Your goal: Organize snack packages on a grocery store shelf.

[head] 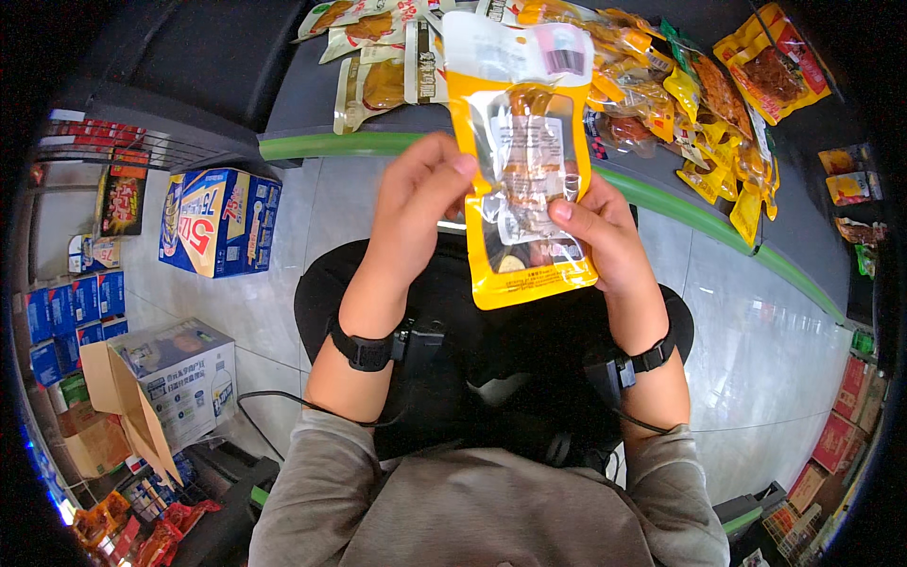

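Note:
A yellow and white plastic food pouch (528, 166) with a clear window hangs upright between my hands, above my lap. Through the window show browned food and a label with print. My left hand (429, 188) pinches the pouch's left edge between thumb and fingers. My right hand (599, 227) grips its lower right side, thumb on the front and fingers behind. Beyond the pouch, a dark shelf (297, 106) with a green front edge bears cream pouches (379, 85) on the left and a pile of yellow food packets (708, 156) on the right.
A blue and cream carton (220, 223) stands on the tiled floor at left, near an opened white cardboard box (188, 386). Racks with small blue boxes (85, 298) line the far left. Red cartons (840, 432) sit at far right. A black cable (273, 393) runs beside my left forearm.

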The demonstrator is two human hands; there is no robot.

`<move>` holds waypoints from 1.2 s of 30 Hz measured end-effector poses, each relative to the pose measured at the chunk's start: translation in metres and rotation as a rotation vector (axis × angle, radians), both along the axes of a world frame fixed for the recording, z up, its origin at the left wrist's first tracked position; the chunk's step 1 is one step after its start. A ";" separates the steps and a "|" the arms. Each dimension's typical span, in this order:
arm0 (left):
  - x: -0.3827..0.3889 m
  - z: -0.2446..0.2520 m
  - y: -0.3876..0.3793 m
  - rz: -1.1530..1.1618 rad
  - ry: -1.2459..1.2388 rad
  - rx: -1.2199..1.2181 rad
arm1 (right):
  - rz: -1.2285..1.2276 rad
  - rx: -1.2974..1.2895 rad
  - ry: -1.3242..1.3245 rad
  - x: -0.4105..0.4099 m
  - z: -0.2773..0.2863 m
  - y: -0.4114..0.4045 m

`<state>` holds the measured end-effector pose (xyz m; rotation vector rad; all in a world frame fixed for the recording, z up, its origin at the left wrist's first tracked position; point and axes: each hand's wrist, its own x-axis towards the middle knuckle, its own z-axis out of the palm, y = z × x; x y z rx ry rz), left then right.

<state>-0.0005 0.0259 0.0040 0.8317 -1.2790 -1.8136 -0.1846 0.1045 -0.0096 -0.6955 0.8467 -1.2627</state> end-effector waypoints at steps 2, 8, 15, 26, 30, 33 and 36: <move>-0.013 0.004 0.012 0.004 0.033 -0.074 | -0.049 -0.017 -0.002 -0.001 -0.002 0.000; -0.009 0.001 0.020 -0.010 -0.142 -0.305 | -0.055 -0.044 -0.085 0.004 -0.005 0.001; -0.008 0.000 0.024 -0.019 -0.047 -0.414 | 0.006 -0.127 -0.129 0.003 -0.005 0.003; -0.011 -0.002 0.029 -0.042 -0.033 -0.274 | -0.373 -0.102 -0.085 0.012 0.001 -0.001; -0.016 -0.004 0.026 -0.007 0.003 -0.139 | -0.385 -0.159 -0.119 0.002 -0.002 0.002; -0.018 -0.007 0.025 0.008 0.027 -0.063 | -0.413 -0.158 -0.119 0.003 -0.003 0.001; -0.020 -0.008 0.024 0.001 0.049 -0.030 | -0.431 -0.191 -0.102 0.003 -0.002 0.003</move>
